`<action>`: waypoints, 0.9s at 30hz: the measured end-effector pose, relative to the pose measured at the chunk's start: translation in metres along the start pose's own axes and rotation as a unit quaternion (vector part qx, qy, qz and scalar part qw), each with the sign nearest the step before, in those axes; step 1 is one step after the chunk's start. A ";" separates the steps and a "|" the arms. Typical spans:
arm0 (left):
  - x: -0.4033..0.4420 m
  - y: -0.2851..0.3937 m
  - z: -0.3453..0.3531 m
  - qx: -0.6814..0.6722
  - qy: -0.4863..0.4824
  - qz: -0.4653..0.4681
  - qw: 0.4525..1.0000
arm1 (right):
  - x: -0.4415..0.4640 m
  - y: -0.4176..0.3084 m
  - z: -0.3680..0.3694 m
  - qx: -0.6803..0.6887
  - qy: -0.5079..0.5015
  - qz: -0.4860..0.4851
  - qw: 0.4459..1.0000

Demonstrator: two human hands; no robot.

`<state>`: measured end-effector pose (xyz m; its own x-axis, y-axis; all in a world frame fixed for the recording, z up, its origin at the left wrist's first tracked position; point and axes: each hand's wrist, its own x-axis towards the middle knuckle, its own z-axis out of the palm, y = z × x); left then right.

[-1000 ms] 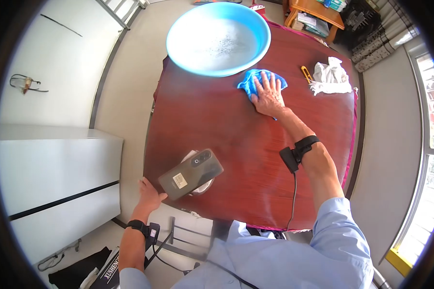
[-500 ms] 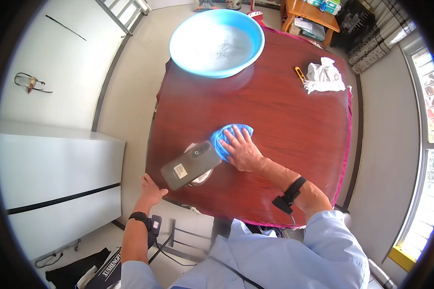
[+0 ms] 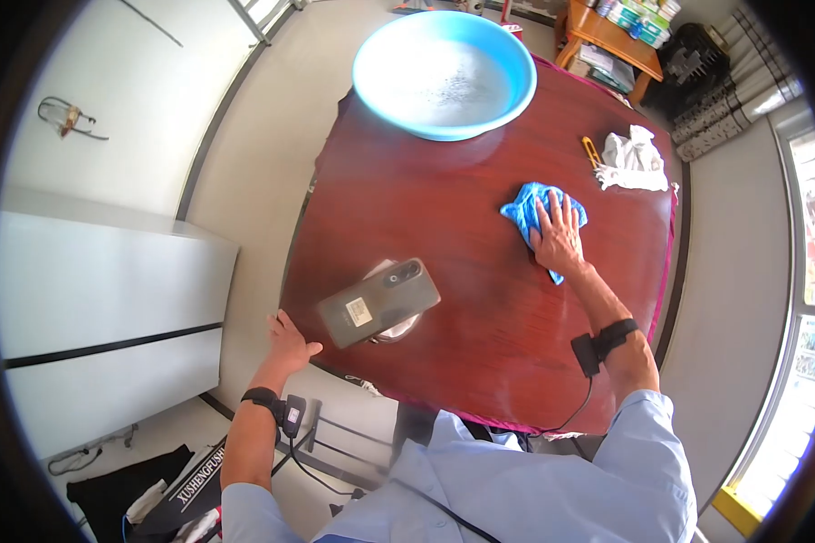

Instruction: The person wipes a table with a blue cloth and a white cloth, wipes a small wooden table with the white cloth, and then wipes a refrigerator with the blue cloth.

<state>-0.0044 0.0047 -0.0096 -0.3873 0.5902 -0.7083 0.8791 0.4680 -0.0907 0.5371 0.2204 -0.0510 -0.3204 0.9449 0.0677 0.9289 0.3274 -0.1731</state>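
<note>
A blue cloth [image 3: 527, 210] lies bunched on the right part of the dark red tabletop [image 3: 462, 204]. My right hand [image 3: 560, 242] presses down on it, palm low and fingers stretched out over the fabric. At the table's left front edge is my left hand [image 3: 292, 344], thumb apart from the fingers, with nothing in it. A smartphone [image 3: 380, 303], back side up, is nearest to that hand. It sits over a round whitish object [image 3: 398, 330] that it mostly covers.
A large light-blue basin [image 3: 444, 131] with water stands at the table's far side. A white cloth [image 3: 634, 161] and a yellow utility knife [image 3: 591, 151] lie at the far right. White cabinets [image 3: 109, 290] stand left; a wooden side table [image 3: 607, 41] is behind.
My right hand has slid the blue cloth away from the phone, to the right and farther across the table. The left hand stays by the edge. The view has shifted slightly.
</note>
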 end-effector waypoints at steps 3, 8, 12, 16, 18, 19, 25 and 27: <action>-0.005 0.008 -0.005 0.000 -0.012 -0.012 1.000 | 0.054 -0.025 0.018 0.009 0.022 -0.043 0.999; -0.003 0.006 -0.004 -0.011 -0.012 -0.008 1.000 | 0.132 -0.115 0.034 0.084 0.008 -0.178 0.980; -0.011 0.008 -0.011 -0.033 -0.010 0.009 0.999 | 0.184 -0.178 0.055 0.083 0.002 -0.245 0.966; -0.011 0.007 -0.010 -0.046 -0.014 0.008 0.999 | 0.223 -0.215 0.066 0.031 -0.036 -0.287 0.957; -0.010 0.007 -0.010 -0.031 -0.010 0.017 0.999 | 0.235 -0.228 0.070 0.024 -0.045 -0.308 0.950; -0.012 0.008 -0.011 -0.027 -0.007 0.022 0.999 | 0.240 -0.234 0.071 0.029 -0.052 -0.322 0.945; -0.010 0.006 -0.007 0.042 0.011 0.073 0.996 | 0.231 -0.250 0.063 0.020 -0.087 -0.430 0.898; -0.012 0.003 -0.009 0.030 0.014 0.074 0.997 | 0.215 -0.251 0.063 0.047 -0.104 -0.467 0.877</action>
<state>0.0003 0.0051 0.0052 -0.2581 0.6686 -0.6974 0.9422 0.3337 -0.0287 0.2232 0.3414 -0.0552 -0.9692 0.2422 0.0438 0.2272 0.9488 -0.2193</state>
